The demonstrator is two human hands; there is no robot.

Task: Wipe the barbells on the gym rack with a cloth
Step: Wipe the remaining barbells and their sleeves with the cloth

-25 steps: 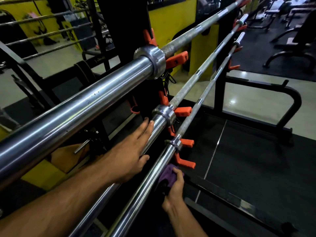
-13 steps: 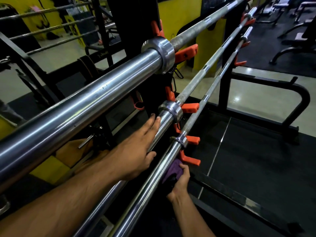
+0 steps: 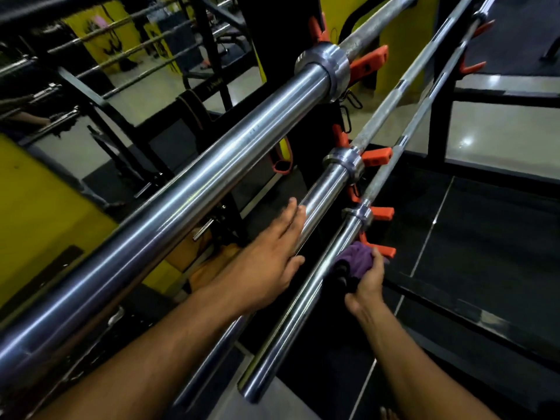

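Premises: a gym, weight-training area. Evidence follows. Three chromed barbells lie horizontally, one above another, on a black steel rack fitted with orange hooks; each bar has a collared loading sleeve and a thinner grey shaft running on beyond it. The floor is dark rubber matting with seams, bordered by glossy pale tiles. Walls and panels are painted yellow. At upper left, further bars and black frames are visible, though it cannot be told whether directly or in a mirror.
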